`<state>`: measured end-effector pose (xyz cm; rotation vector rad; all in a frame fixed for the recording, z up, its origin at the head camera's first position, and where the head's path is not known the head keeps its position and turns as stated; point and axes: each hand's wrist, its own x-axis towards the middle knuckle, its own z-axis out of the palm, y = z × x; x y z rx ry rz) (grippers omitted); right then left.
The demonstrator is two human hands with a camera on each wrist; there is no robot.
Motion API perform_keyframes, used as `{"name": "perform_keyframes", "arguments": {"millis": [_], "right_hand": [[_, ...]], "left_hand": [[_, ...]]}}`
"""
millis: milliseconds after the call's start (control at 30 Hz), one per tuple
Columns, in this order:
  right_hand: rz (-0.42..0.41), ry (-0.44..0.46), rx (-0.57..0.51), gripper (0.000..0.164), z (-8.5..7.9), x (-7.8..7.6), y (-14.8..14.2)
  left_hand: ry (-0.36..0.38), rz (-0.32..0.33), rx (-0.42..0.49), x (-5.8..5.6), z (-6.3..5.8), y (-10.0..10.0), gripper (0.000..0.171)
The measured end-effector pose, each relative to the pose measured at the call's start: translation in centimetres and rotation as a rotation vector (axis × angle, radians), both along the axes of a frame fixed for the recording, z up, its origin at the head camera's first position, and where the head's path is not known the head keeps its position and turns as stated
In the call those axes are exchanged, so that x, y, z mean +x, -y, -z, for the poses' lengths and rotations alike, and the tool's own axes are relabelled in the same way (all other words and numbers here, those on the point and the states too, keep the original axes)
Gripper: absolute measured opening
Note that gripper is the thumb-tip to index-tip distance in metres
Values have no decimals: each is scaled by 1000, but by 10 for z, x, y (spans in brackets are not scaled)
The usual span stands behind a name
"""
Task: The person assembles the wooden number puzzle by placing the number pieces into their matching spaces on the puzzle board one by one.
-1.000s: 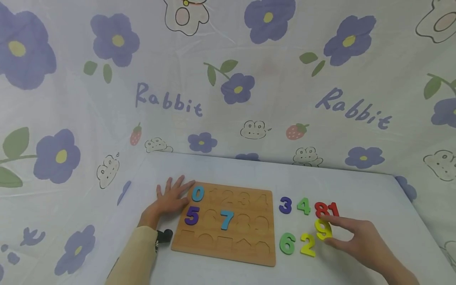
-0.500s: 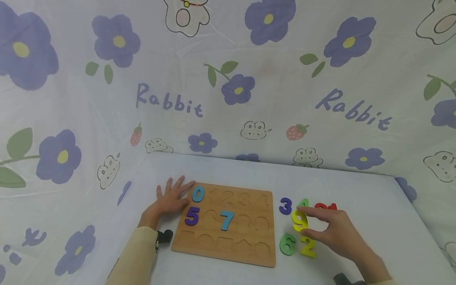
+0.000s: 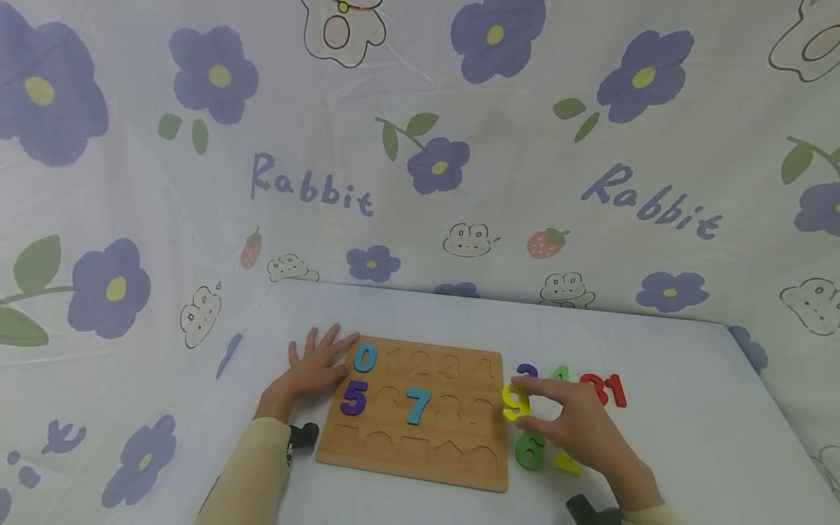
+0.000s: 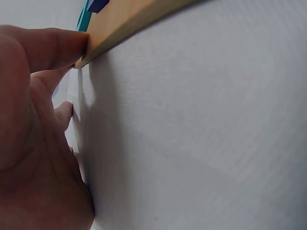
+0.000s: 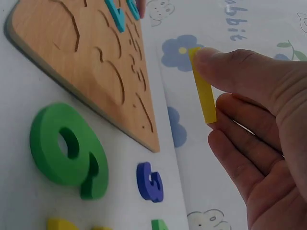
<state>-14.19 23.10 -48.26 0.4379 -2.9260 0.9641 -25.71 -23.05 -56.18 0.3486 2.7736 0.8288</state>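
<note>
transfer step, likely: right hand (image 3: 571,423) pinches yellow 9 (image 3: 516,405) near board (image 3: 459,388), left hand (image 3: 318,367) spread-fingered touching its edge; next move probably calls for aligning over matching recess (image 3: 483,413).

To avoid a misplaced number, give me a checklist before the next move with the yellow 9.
1. Yellow 9 pinched in the right grip: ok, between thumb and finger.
2. Digit upright in the head view: ok.
3. Right-end recess of the middle row unfilled: ok.
4. Piece lined up with that recess: not ok, it shows to the right, at the edge of the board.
5. Left grip touching the board: ok, at its left edge.
6. Piece clear of the board's surface: cannot tell.
</note>
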Motion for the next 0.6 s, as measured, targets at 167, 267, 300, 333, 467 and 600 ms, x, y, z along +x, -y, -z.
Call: {"name": "perform_keyframes", "arguments": {"millis": [167,267,300,333,467,600], "right_hand": [[13,47,-6,56,10,-2,12],[14,74,-21,56,16,-3,19],[12,82,-29,56,17,-4,21],[8,85,-34,56,19,-5,22],[-3,97,-46,56,26,-7,30],[-13,111,-41,56,34,-8,37]], "left_hand": [[1,-3,-7,-3,5,2,69],[-1,-5,-16,-5,7,2,70],[-4,-5,-18,-5,7,2,70],[-5,-6,-19,-6,8,3,70],[-12,-7,-27,-8,13,3,70],[-22,-7,-30,-9,16,3,69]]}}
